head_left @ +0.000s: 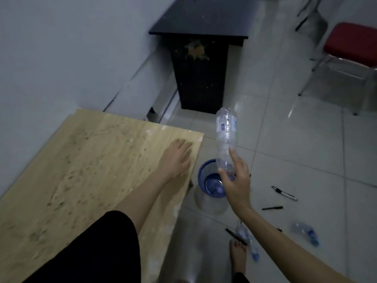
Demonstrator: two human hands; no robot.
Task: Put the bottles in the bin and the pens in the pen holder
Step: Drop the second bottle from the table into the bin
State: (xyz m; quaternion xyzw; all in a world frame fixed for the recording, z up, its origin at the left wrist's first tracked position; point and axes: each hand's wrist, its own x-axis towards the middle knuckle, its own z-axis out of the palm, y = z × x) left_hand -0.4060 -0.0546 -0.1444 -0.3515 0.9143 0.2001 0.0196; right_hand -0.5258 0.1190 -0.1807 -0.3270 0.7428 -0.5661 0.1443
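Observation:
My right hand grips the neck end of a clear empty plastic bottle, held bottom-up above the blue mesh bin on the floor. My left hand lies flat, fingers spread, near the corner of the wooden table. Two more crushed bottles lie on the tiles, one by my foot and one further right. Black pens are scattered on the floor: one with a white barrel, one below it, and one near my foot. No pen holder shows.
A black cabinet stands against the wall beyond the table. A red-seated metal chair is at the upper right. My bare foot rests on the white tiled floor, close to the bottle and pen.

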